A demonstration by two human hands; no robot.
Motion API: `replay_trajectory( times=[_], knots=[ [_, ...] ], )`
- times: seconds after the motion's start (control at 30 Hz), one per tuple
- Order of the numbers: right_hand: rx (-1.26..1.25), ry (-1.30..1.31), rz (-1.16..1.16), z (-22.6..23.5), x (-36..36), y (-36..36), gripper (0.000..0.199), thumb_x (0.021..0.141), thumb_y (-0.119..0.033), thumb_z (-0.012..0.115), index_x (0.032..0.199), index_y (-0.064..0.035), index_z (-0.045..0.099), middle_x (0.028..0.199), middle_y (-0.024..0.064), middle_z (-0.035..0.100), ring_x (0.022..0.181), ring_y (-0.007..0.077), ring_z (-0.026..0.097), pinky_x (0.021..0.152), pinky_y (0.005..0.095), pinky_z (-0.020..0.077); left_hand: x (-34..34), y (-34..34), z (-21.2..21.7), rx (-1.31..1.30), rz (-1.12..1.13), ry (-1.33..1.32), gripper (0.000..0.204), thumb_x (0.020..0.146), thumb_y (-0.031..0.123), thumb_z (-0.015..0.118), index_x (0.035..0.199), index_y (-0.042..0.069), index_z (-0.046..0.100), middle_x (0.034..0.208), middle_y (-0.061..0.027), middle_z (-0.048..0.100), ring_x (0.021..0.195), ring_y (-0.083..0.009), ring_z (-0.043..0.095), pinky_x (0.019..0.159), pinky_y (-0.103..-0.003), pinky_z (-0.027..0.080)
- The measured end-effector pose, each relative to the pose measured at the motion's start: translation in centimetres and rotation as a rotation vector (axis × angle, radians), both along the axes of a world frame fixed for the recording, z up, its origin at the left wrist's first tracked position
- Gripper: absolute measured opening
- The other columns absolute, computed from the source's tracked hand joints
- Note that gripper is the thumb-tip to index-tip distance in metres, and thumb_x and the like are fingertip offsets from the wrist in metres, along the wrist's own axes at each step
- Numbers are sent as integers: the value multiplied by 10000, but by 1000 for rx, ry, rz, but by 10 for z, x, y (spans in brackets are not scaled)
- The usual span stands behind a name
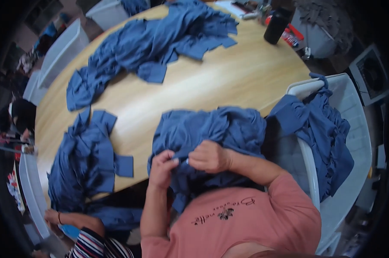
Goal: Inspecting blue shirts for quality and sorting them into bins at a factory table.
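To the left of my grip lay a stack of blue cloth pieces (84, 161); my left hand (162, 167) and right hand (209, 155) both pinched shut on the blue garment (211, 129) bunched at the round wooden table (229, 77)'s edge — beyond, a long heap (151, 43) apparently awaited handling, more hung on the white chair (349, 124) to the right.

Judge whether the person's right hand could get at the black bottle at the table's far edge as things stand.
Probably not: the right hand grips blue cloth at the near edge, and the black bottle stands across the whole table.
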State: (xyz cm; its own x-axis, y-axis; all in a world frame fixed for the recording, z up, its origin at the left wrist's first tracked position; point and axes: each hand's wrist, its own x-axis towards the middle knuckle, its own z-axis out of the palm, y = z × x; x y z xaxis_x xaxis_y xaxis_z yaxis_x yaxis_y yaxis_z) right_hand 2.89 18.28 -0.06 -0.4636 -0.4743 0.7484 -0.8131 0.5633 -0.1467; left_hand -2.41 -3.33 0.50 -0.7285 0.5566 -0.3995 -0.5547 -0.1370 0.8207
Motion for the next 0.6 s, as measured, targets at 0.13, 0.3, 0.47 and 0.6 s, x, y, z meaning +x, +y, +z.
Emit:
replay_trajectory(
  times=[0.13, 0.3, 0.47, 0.6],
  knots=[
    [-57, 30, 25, -4, 1, -5, 244, 728, -111, 626, 958, -32, 614, 832, 49, 597, 618, 166, 538, 558, 308, 390, 4, 9, 1, -17, 25, 77, 41, 826, 38, 679, 832, 16, 645, 744, 18, 623, 639, -39, 534, 588, -191, 420],
    [-1, -26, 33, 0, 2, -6, 209, 723, -75, 640, 927, -28, 637, 884, 64, 626, 639, 169, 576, 540, 290, 400, 8, 18, 4, -114, -44, 214, 42, 849, 21, 649, 818, -5, 663, 722, 42, 609, 622, -4, 480, 547, -174, 372],
    [-6, -62, 5, -1, 0, -9, 225, 692, -84, 614, 909, -25, 637, 844, 55, 603, 608, 162, 547, 521, 291, 381, 6, 10, 0, -114, -80, 209, 80, 862, 32, 631, 801, -10, 661, 701, 64, 577, 623, 1, 442, 545, -181, 341],
    [36, -92, 11, 0, -3, -12, 219, 677, -92, 606, 884, -24, 633, 831, 54, 595, 597, 160, 531, 513, 293, 374, 7, 8, -5, -115, -70, 247, 72, 868, 38, 626, 827, -11, 657, 714, 62, 576, 638, -2, 438, 556, -187, 347]
  ],
)
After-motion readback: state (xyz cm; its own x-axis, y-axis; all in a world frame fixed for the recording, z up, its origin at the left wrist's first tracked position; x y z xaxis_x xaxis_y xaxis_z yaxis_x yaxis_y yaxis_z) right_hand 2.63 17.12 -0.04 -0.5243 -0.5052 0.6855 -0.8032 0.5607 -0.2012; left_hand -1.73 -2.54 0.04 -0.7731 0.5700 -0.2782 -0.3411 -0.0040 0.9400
